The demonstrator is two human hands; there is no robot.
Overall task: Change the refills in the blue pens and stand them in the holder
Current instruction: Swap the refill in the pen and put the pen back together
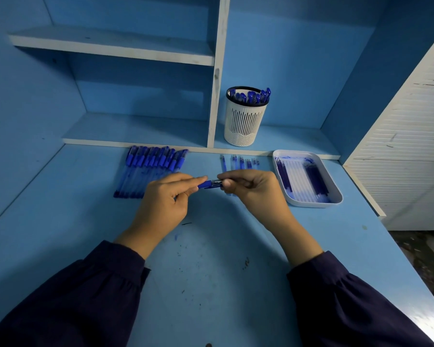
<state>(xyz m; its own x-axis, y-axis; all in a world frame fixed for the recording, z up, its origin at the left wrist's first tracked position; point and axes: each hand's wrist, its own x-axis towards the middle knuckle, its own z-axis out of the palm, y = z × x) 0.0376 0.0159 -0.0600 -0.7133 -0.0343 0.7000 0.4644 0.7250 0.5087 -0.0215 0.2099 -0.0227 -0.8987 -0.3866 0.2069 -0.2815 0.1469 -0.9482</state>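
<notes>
I hold one blue pen (210,184) level above the middle of the desk. My left hand (166,204) pinches its blue cap end. My right hand (252,190) grips the clear barrel, most of which is hidden in my fingers. A row of several blue pens (149,170) lies on the desk to the left. Several loose refills (238,162) lie behind my right hand. A white tray (336,194) at the right holds more refills. The white slotted holder (244,121) stands on the low shelf behind, with several blue pens upright in it.
The blue desk (211,271) has ink spots on it. A white shelf divider (217,83) rises just left of the holder. A white slatted panel (406,159) stands at the right, past the desk's edge.
</notes>
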